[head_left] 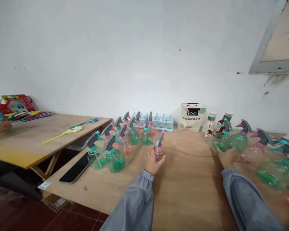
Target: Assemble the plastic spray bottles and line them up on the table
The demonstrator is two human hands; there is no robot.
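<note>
My left hand (153, 162) is wrapped round a small clear pink spray bottle (160, 154) with a grey and pink trigger head, upright on the table. Farther right, my right hand (226, 157) closes round the lower part of a green spray bottle (221, 138) with a grey and teal head. Touching or very near that hand is another green bottle (239, 141) with a pink collar. A pink spray bottle (254, 154) and a large green one (274, 173) stand closer on the right. Several more spray bottles (115, 160) are grouped left of my left hand.
A black phone (74, 170) lies at the table's left edge. Behind stand a light-blue rack (164, 123), a paper bag (191, 118) and two labelled bottles (210, 125). On the neighbouring table (62, 123) are colourful plastic sticks; another person's hand (1, 126) shows there.
</note>
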